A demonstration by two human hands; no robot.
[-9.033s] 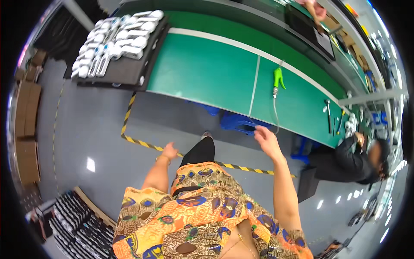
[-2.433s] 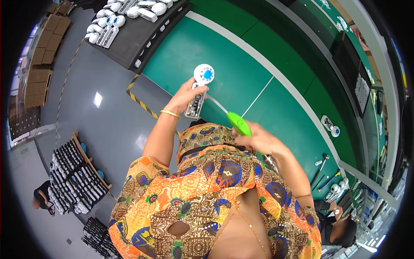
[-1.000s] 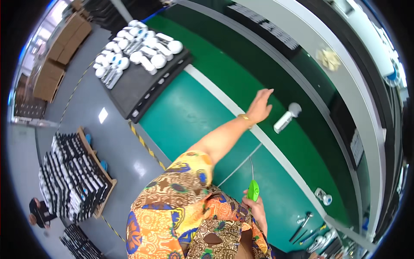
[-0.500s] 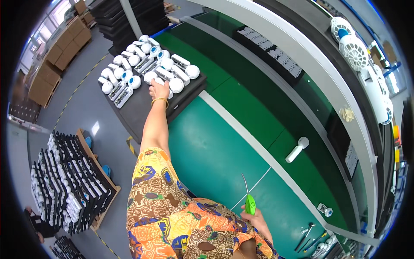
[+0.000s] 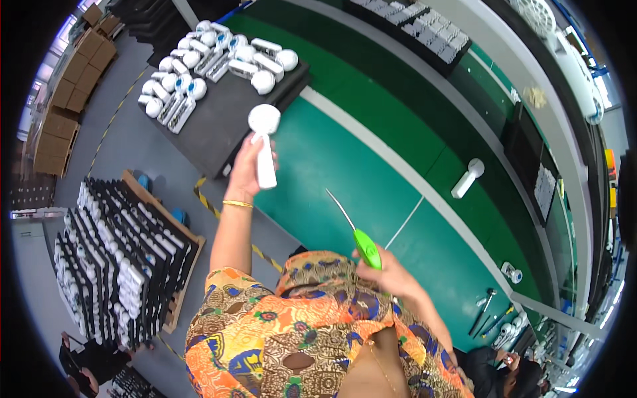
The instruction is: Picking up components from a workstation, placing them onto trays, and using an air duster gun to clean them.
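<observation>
Since the black tray [image 5: 215, 132] beyond the left hand [image 5: 245, 169] has just given up a fan [image 5: 267, 161], that hand grips it by the handle; work and tool are thus both held, as the right hand [image 5: 393, 273] clasps the green air gun [image 5: 368, 249], apart from the fan; a second fan [image 5: 468, 180] lies beyond, to the right

One held device [image 5: 265, 156], one air gun [image 5: 367, 248]

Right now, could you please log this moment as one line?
left hand: holding white round-headed unit | right hand: holding green air gun | black tray: bearing other white units
</observation>
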